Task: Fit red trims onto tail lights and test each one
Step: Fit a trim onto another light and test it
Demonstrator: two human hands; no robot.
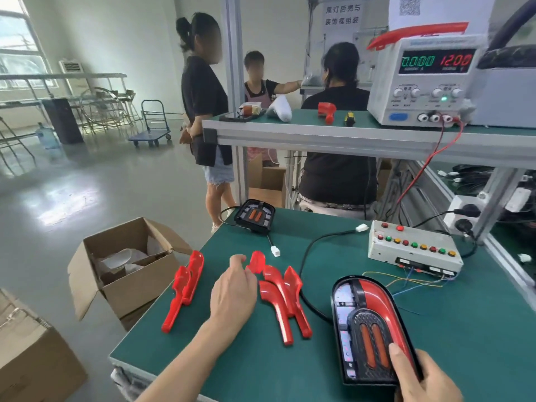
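Note:
My right hand point(420, 378) grips the near end of a tail light point(368, 329) lying on the green bench, a red trim along its right edge. My left hand point(235, 288) reaches over a group of loose red trims point(285, 303); its fingertips pinch the top of one red trim point(256, 262). Two more red trims point(185, 288) lie to the left. A second tail light point(255, 216) without trim sits at the far edge, its white plug point(275, 251) loose on the bench.
A test box with coloured buttons point(412, 248) stands at the right, its black cable and connector point(361, 228) lying free. A power supply point(426, 82) sits on the upper shelf. An open cardboard box point(127, 268) is left of the bench. Three people stand or sit behind.

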